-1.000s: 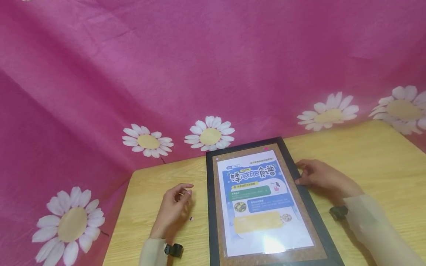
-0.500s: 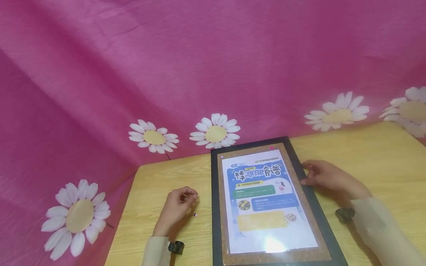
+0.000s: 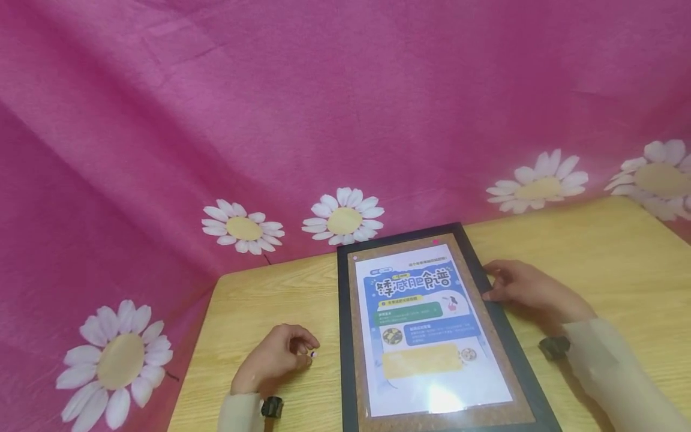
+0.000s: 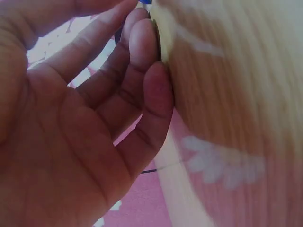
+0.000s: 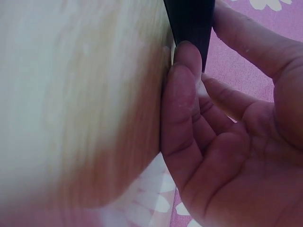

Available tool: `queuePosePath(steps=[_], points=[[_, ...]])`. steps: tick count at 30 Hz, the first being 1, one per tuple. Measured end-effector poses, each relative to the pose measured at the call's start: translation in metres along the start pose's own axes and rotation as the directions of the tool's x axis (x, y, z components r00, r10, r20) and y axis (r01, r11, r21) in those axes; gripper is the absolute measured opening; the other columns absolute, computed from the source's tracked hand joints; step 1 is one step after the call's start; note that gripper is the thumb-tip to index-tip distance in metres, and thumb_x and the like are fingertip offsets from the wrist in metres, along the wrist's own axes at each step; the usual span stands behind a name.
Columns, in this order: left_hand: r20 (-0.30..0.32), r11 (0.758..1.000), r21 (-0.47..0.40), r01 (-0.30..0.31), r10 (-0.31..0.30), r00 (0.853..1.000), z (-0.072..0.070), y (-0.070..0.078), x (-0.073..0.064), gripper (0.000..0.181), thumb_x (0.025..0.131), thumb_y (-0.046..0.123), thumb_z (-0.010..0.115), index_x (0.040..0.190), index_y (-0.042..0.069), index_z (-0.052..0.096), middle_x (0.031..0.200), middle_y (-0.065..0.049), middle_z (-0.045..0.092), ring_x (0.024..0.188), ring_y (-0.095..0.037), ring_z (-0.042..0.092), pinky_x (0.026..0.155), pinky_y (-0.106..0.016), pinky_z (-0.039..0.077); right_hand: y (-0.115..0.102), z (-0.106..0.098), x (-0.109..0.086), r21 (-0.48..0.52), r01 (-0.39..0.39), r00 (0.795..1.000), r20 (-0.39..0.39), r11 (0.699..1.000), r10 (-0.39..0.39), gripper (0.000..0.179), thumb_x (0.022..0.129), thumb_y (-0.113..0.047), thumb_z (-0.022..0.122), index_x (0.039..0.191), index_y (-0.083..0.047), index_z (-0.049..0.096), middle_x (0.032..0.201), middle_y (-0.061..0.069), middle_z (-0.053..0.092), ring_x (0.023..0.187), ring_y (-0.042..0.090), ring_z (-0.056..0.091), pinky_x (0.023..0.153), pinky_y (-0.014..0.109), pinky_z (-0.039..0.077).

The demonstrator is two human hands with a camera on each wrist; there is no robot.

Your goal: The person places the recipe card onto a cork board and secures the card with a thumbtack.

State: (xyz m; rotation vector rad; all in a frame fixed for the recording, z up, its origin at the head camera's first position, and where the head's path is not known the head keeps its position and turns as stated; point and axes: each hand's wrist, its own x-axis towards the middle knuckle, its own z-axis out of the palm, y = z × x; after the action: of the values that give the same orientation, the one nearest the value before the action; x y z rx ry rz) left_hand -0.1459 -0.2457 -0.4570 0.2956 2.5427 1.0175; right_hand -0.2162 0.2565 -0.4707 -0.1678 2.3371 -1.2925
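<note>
A black-framed corkboard (image 3: 518, 375) lies on the wooden table, bearing a blue-and-white poster (image 3: 426, 288). Curled fingers of my right hand (image 3: 523, 291) hold the frame's right edge; in the right wrist view, fingertips (image 5: 182, 85) lie against the black frame (image 5: 190, 23). Left of the board, my left hand (image 3: 275, 357) is low at the table with thumb and index finger around a small blue-and-white pushpin (image 3: 314, 354). Its blue part just shows by the fingertips at the top of the left wrist view. The other left fingers (image 4: 158, 90) curve toward the wood.
A magenta pin (image 3: 435, 242) and a pale pin (image 3: 354, 258) sit at the corkboard's two far corners. Behind the table (image 3: 594, 264) hangs a pink cloth (image 3: 345, 108) printed with daisies. Light glares off the poster's near end.
My left hand has moved down toward me, and its thumb and index finger have come around the pushpin. My right hand stays at the frame's edge. The head view shifts slightly.
</note>
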Motion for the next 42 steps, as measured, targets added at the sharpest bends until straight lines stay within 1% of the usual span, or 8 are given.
queuePosePath(steps=[3,12,17,22,31,35,40,42], points=[[0.011,1.000,0.022,-0.002,0.001,1.000,-0.0002,0.0005,-0.0006,0.018,0.084,-0.004,0.077,0.097,0.009,0.077,0.089,0.000,0.068,0.081,-0.014,0.057,0.070,-0.020,0.048,0.0002,0.0000,0.0006,0.010,-0.003,1.000,-0.004,1.000,0.003,0.075,0.093,-0.018,0.076,0.153,0.006,0.038,0.098,0.011,0.062,0.090,0.025,0.059,0.079,0.033,0.049],[-0.004,0.999,0.043,-0.004,0.004,1.000,-0.0001,0.0010,-0.0011,0.008,0.088,0.002,0.079,0.090,0.010,0.078,0.084,0.001,0.067,0.076,-0.012,0.057,0.067,-0.020,0.047,-0.0012,0.0014,-0.0012,0.005,-0.011,1.000,-0.007,1.000,0.011,0.075,0.092,-0.021,0.076,0.153,0.003,0.040,0.105,0.012,0.062,0.096,0.026,0.059,0.083,0.033,0.049],[-0.032,0.996,0.086,-0.020,0.023,0.999,0.0013,0.0005,0.0004,0.009,0.088,0.001,0.079,0.087,0.010,0.078,0.082,0.001,0.068,0.073,-0.010,0.057,0.065,-0.019,0.047,-0.0005,0.0024,-0.0013,0.025,-0.021,1.000,-0.007,0.999,0.021,0.074,0.092,-0.020,0.076,0.153,0.003,0.041,0.107,0.012,0.062,0.098,0.026,0.059,0.085,0.034,0.049],[-0.053,0.996,0.087,-0.003,0.007,0.999,0.0036,0.0003,0.0014,0.010,0.087,0.003,0.081,0.084,0.011,0.077,0.078,0.002,0.068,0.072,-0.011,0.056,0.063,-0.020,0.047,-0.0005,0.0026,-0.0012,0.018,-0.028,1.000,-0.009,0.999,0.029,0.073,0.093,-0.021,0.076,0.152,0.002,0.042,0.107,0.012,0.062,0.099,0.026,0.058,0.086,0.034,0.049],[-0.041,0.997,0.073,-0.037,0.040,0.998,0.0005,0.0001,0.0027,0.013,0.090,0.000,0.075,0.086,0.012,0.078,0.080,0.003,0.070,0.074,-0.008,0.057,0.067,-0.020,0.049,0.0005,0.0019,-0.0006,0.022,-0.017,1.000,-0.006,1.000,0.017,0.072,0.093,-0.021,0.076,0.153,0.002,0.042,0.106,0.012,0.062,0.098,0.026,0.058,0.086,0.034,0.049],[-0.078,0.998,0.047,-0.046,0.050,0.996,0.0001,0.0023,0.0030,0.014,0.091,-0.001,0.073,0.086,0.012,0.078,0.082,0.002,0.073,0.074,-0.009,0.059,0.067,-0.022,0.050,0.0008,0.0015,0.0003,0.006,-0.006,1.000,-0.008,1.000,0.006,0.072,0.092,-0.020,0.076,0.152,0.003,0.043,0.107,0.012,0.063,0.098,0.026,0.058,0.085,0.034,0.049],[-0.147,1.000,-0.007,-0.023,0.022,0.989,0.0019,0.0046,0.0055,0.012,0.093,0.000,0.071,0.088,0.008,0.077,0.081,-0.002,0.074,0.071,-0.010,0.060,0.063,-0.023,0.051,0.0004,0.0002,0.0009,-0.057,0.013,1.000,-0.014,0.998,-0.013,0.072,0.092,-0.022,0.077,0.150,0.005,0.044,0.107,0.011,0.064,0.099,0.025,0.058,0.086,0.035,0.048],[-0.166,0.999,-0.033,-0.015,0.009,0.986,0.0031,0.0053,0.0064,0.009,0.094,0.003,0.072,0.088,0.008,0.078,0.080,-0.003,0.074,0.069,-0.010,0.059,0.061,-0.022,0.050,0.0001,0.0003,0.0011,-0.043,0.003,1.000,-0.011,0.999,-0.004,0.072,0.092,-0.022,0.077,0.151,0.004,0.044,0.105,0.011,0.064,0.097,0.025,0.059,0.085,0.035,0.048]])
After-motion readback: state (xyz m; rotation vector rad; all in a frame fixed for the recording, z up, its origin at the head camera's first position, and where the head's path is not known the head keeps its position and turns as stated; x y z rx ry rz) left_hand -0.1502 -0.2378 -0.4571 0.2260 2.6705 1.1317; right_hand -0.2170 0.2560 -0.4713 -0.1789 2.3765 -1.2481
